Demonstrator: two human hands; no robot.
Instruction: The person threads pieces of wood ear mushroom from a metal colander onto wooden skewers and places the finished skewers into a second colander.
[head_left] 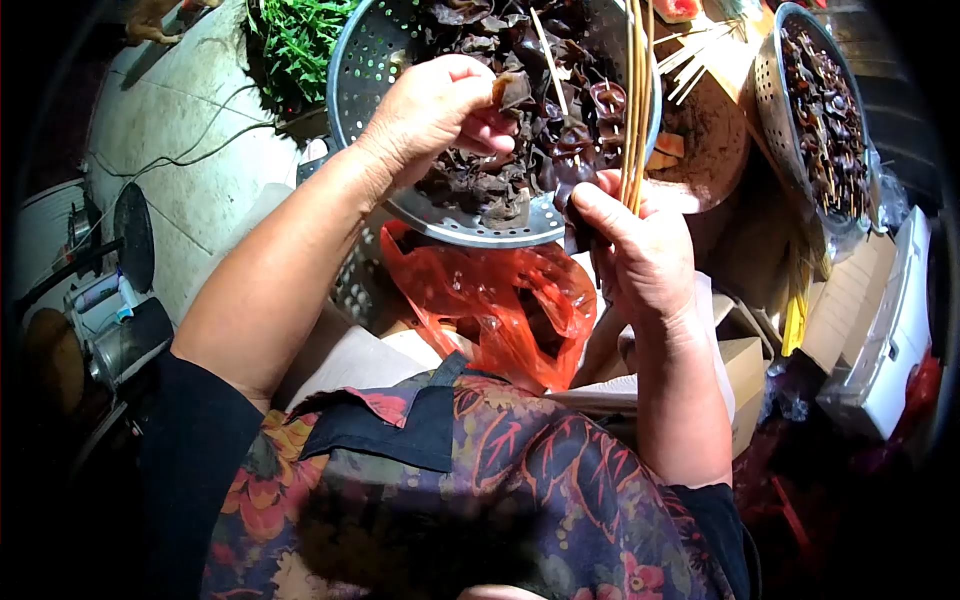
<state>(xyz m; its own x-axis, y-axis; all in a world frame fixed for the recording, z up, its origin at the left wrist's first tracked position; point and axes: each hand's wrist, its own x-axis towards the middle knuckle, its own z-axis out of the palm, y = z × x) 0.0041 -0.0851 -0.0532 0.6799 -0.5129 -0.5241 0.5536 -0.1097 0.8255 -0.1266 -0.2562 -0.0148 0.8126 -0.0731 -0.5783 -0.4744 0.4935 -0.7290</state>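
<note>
My left hand (430, 112) pinches a brownish piece of wood ear mushroom (511, 92) between thumb and fingers, above a metal colander (480, 237). Dark wood ear mushrooms (470, 180) fill much of that colander. On the right, my right hand (648, 245) is closed round several long bamboo skewers (635, 100) that point upward. The same hand holds a shorter-looking skewer (549, 60) with dark mushroom pieces threaded low on it, near the thumb. The bare upper end of this skewer leans left, a little to the right of the pinched piece.
A red plastic bag (490, 300) lies below the colander, close to my apron. At right stands another colander (775, 110) with threaded mushroom skewers (825, 110). Between them is a round wooden board (715, 140). Leafy greens (295, 45), a cable (190, 160) and a white box (885, 330) lie around.
</note>
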